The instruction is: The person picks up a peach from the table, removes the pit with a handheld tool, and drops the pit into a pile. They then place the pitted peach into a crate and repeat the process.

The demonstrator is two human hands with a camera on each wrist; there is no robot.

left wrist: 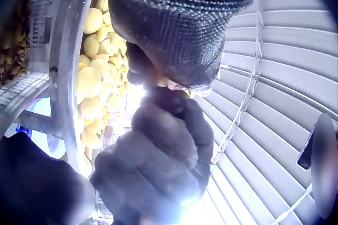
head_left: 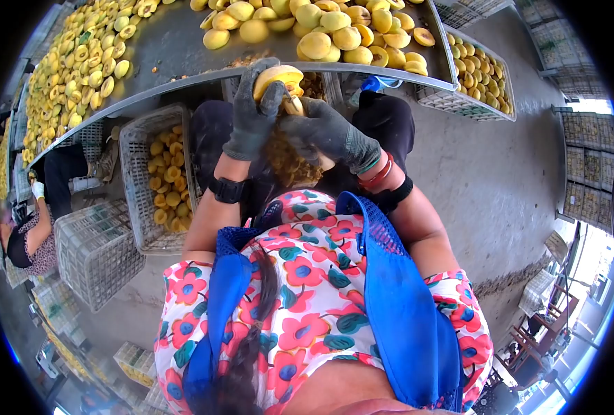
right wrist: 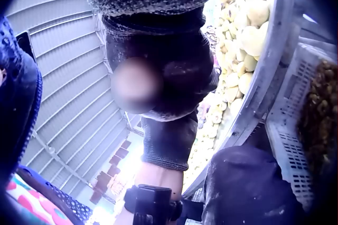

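Over the lap, just below the metal table edge, my gloved left hand [head_left: 251, 117] holds a yellow peach [head_left: 276, 77], cut open, with its fingers around it. My gloved right hand [head_left: 331, 135] grips a wooden-handled tool [head_left: 294, 106] right beside the fruit. The tool's working end is hidden at the peach. In the right wrist view the blurred round handle end [right wrist: 136, 85] sticks out of the right fist. The left wrist view shows both gloves close together, mostly covering the peach.
Many peaches [head_left: 348, 38] lie on the metal table [head_left: 175, 52]. A crate [head_left: 141, 131] of peach halves stands left of the legs, a crate [head_left: 431, 100] of peaches at the right. Below the table edge is a basket [right wrist: 288, 130] with brown scraps. Another person [head_left: 37, 235] works far left.
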